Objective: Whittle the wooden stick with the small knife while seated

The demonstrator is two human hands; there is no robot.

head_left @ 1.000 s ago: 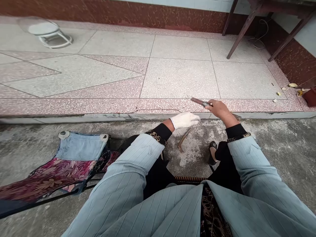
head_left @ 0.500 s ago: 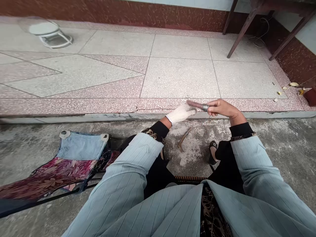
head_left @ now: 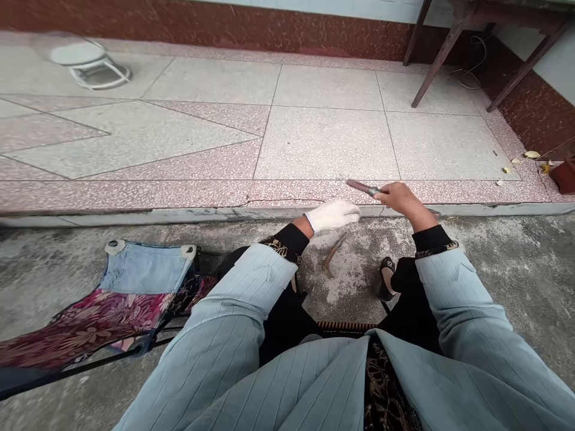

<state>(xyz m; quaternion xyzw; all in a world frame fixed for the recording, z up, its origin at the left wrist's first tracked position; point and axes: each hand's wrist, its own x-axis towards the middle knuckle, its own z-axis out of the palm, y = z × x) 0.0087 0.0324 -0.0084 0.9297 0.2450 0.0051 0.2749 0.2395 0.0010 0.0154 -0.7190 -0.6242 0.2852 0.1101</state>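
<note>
My right hand (head_left: 402,199), bare, is shut on a short reddish-brown rod with a metal collar (head_left: 362,187), which points left over the pink terrazzo step. My left hand (head_left: 335,215) wears a white knit glove (head_left: 335,215); its fingers are closed, with nothing visible in them, and it sits just left of and below the rod without touching it. On the rough concrete below my hands lies a curved rusty metal piece (head_left: 331,255). My pale blue striped sleeves cover both forearms. A black shoe (head_left: 386,280) shows past my right knee.
A low folding seat of floral fabric and denim (head_left: 144,267) stands on the concrete to my left. A terrazzo step edge (head_left: 269,209) runs across ahead. Dark table legs (head_left: 442,54), a small white stool (head_left: 85,63), fallen leaves (head_left: 532,154) and a red pot (head_left: 563,178) are farther off.
The rod tip touched the gloved fingers half a second ago. Now the two hands have parted, with the gloved hand lower and the rod up and away from it.
</note>
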